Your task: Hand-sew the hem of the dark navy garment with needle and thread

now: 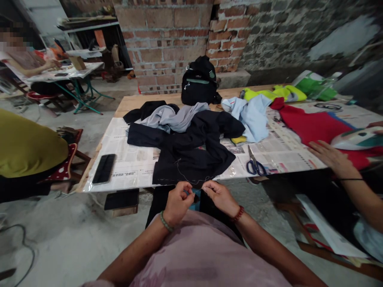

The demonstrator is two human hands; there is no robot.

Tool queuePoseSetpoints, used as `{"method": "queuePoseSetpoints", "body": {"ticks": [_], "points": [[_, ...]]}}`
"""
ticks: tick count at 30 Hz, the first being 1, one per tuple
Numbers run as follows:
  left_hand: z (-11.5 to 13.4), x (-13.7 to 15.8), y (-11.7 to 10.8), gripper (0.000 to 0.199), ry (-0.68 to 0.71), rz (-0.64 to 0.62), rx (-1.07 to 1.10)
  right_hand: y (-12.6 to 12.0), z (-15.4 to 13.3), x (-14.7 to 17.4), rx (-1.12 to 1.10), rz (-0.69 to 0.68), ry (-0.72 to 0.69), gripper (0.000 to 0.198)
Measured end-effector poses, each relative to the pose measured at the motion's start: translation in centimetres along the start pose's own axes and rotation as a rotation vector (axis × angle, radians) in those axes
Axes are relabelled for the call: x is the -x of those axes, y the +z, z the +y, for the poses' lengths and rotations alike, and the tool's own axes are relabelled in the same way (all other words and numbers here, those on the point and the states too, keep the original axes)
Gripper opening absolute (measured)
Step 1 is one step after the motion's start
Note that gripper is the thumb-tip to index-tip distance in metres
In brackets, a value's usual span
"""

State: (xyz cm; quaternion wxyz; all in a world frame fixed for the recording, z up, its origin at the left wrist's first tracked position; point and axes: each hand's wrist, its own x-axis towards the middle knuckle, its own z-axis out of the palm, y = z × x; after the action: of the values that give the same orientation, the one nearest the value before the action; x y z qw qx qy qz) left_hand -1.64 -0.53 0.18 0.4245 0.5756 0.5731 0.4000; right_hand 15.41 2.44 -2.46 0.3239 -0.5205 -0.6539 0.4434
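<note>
My left hand [179, 200] and my right hand [223, 198] are close together at the table's front edge, thumb and fingers pinched on each. A thin white thread [182, 174] trails over the dark garment [197, 161] and loops down to my fingertips. The right fingers pinch the thread; what the left fingertips hold is too small to make out. A dashed line of pale stitches runs along the garment's near edge. Scissors [254, 164] with dark blue handles lie to the right of the garment, out of my hands.
Newspaper under clear plastic covers the table [125, 159]. On it are a phone [104, 168], grey cloth [179, 116], a light blue garment [251, 115] and a black backpack [200, 81]. At right, another person's hands work with an iron [356, 138] on red cloth [314, 123]. Someone sits at left.
</note>
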Motion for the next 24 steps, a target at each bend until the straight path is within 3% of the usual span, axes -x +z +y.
{"method": "queuePoseSetpoints", "body": {"ticks": [4, 12, 16, 18, 20, 22, 24], "points": [[0.0, -0.6, -1.6, 0.016, -0.081, 0.041, 0.112, -0.8, -0.8, -0.1, -0.048, -0.113, 0.014, 0.020], [3.5, 0.1, -10.5, 0.022, 0.062, 0.472, 0.026, -2.5, -3.3, -2.7, 0.032, -0.109, -0.065, 0.022], [5.0, 2.5, -14.0, 0.027, 0.146, 0.624, -0.003, -1.8, -5.0, -4.1, 0.208, -0.111, -0.259, 0.015], [5.0, 3.7, -13.9, 0.027, 0.177, 0.546, -0.076, -0.9, -6.3, -4.1, 0.306, -0.091, -0.374, 0.026], [4.6, 4.5, -12.4, 0.026, 0.207, 0.343, -0.238, 0.2, -7.9, -3.6, 0.269, -0.124, -0.390, 0.040], [3.9, 4.7, -10.1, 0.027, 0.287, 0.104, -0.459, 1.3, -9.2, -2.6, 0.092, -0.292, -0.290, 0.043], [3.2, 4.5, -7.8, 0.029, 0.431, -0.003, -0.607, 2.1, -9.9, -1.6, -0.097, -0.535, -0.126, 0.044]]}}
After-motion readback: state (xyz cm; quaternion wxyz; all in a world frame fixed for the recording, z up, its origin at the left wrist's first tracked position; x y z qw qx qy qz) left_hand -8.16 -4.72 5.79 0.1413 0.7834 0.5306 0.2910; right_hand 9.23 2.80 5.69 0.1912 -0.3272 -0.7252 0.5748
